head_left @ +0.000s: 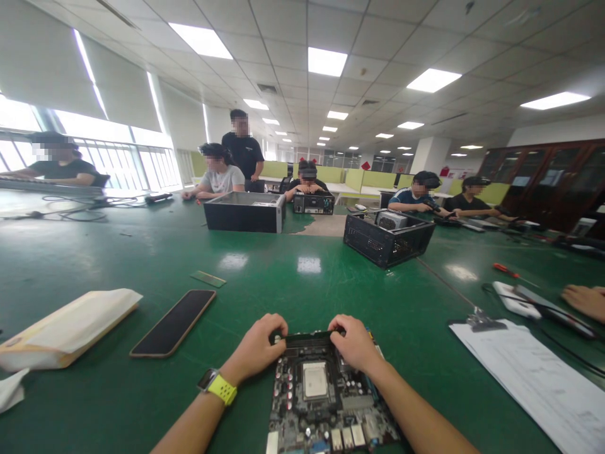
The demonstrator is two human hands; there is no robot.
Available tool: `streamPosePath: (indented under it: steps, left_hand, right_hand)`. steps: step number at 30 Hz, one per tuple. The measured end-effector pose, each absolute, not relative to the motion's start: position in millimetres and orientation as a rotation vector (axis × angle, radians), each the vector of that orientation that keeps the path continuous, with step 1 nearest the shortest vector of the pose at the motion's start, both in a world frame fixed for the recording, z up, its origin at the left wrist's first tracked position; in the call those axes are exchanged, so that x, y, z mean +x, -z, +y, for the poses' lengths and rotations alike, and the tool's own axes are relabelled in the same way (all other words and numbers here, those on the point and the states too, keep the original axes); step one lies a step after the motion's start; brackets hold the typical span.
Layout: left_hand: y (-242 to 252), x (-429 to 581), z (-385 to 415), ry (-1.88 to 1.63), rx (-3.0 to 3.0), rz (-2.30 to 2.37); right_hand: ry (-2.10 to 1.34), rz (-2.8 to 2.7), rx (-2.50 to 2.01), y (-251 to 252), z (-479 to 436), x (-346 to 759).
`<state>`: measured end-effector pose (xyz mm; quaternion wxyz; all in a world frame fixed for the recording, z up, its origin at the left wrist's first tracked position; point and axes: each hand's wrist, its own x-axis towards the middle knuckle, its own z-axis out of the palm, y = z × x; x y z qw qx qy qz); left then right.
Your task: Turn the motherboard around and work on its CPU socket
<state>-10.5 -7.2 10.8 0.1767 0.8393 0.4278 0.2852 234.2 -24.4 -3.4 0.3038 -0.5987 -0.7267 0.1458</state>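
A motherboard [347, 403] lies on the green table right in front of me, with a square silver processor [315, 380] in its socket. At its far edge, a dark RAM stick [308, 338] stands along the memory slots. My left hand [262, 343] is closed at the stick's left end, fingers curled and thumb pressed in. At the right end my right hand [352, 340] is closed in the same way. The fingers partly hide both ends, so I cannot tell how deep the stick sits in its slot.
Left of the board lie a phone [174, 323], a thin strip [208, 279] and a tissue pack [70, 325]. A clipboard [524, 366], a white device [515, 299] and a screwdriver [508, 271] are right. Computer cases [243, 214] stand farther back; several people sit around; another person's hand [586, 301] rests right.
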Motion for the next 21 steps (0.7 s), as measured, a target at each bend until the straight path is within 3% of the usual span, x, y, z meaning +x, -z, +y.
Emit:
streamPosePath:
  steps: [21]
  left_hand:
    - [-14.7, -8.5, -9.9, -0.776, 2.334, 1.224]
  right_hand:
    - [-0.396, -1.92, -1.58, -6.3, -29.8, 233.3]
